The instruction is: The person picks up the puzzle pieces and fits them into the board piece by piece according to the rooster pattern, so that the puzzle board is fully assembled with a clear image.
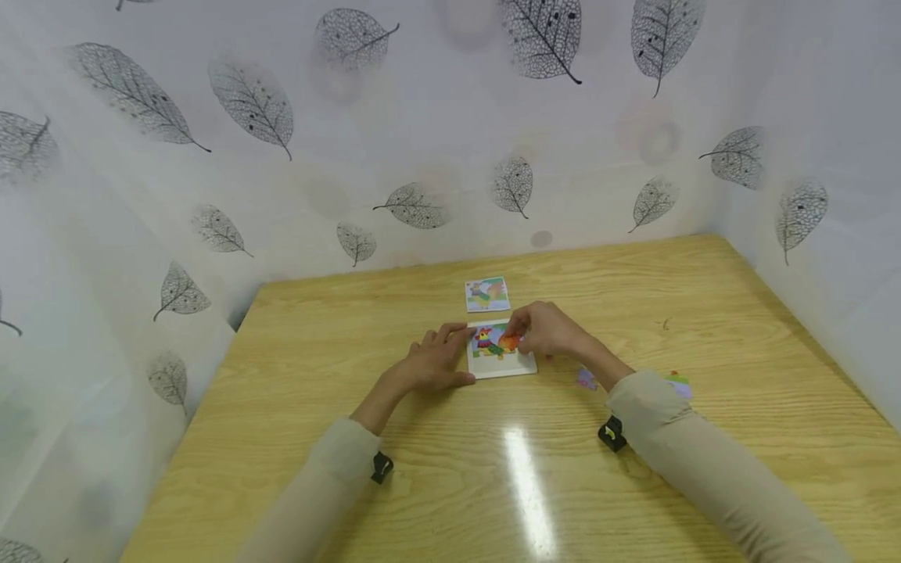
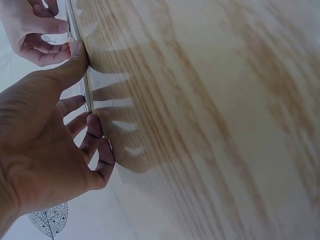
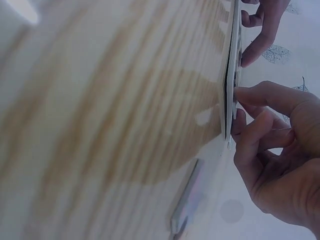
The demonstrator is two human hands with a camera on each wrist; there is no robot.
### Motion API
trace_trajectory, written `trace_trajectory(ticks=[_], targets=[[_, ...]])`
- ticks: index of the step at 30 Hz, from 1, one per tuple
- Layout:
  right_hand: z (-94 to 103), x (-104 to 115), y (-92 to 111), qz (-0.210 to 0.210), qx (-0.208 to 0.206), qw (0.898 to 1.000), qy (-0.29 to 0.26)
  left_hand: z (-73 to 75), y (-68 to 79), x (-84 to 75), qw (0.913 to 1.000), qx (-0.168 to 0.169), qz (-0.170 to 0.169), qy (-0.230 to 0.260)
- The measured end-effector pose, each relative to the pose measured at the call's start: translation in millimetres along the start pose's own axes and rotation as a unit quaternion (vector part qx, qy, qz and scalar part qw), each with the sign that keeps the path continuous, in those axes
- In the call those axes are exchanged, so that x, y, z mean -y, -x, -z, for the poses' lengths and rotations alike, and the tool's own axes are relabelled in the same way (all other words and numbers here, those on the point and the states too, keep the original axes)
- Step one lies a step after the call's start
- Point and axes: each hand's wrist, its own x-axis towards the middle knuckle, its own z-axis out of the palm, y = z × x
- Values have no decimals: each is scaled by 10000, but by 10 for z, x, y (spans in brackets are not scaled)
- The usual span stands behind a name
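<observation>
A small white-framed jigsaw puzzle board lies on the table, its upper part filled with colourful bird-picture pieces and its lower strip bare white. My left hand holds the board at its left side, fingers by the far corner and thumb at the near corner. Over the right part of the picture, my right hand pinches a puzzle piece with orange on it, thumb and fingers low against the board. Those fingers hide part of the piece. The board's thin edge shows beside the right thumb in the right wrist view.
Behind the board lies a square picture card with a paler bird print. Loose purple pieces lie right of the board, and green and lilac pieces sit partly behind the right sleeve. Leaf-printed curtains border the wooden table.
</observation>
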Motion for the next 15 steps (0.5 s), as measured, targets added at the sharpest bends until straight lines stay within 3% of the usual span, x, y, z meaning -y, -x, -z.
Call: trace_trajectory(ticks=[15], targets=[[53, 27, 12, -199, 46, 9997, -165, 1, -10, 5, 10000, 10, -81, -21]])
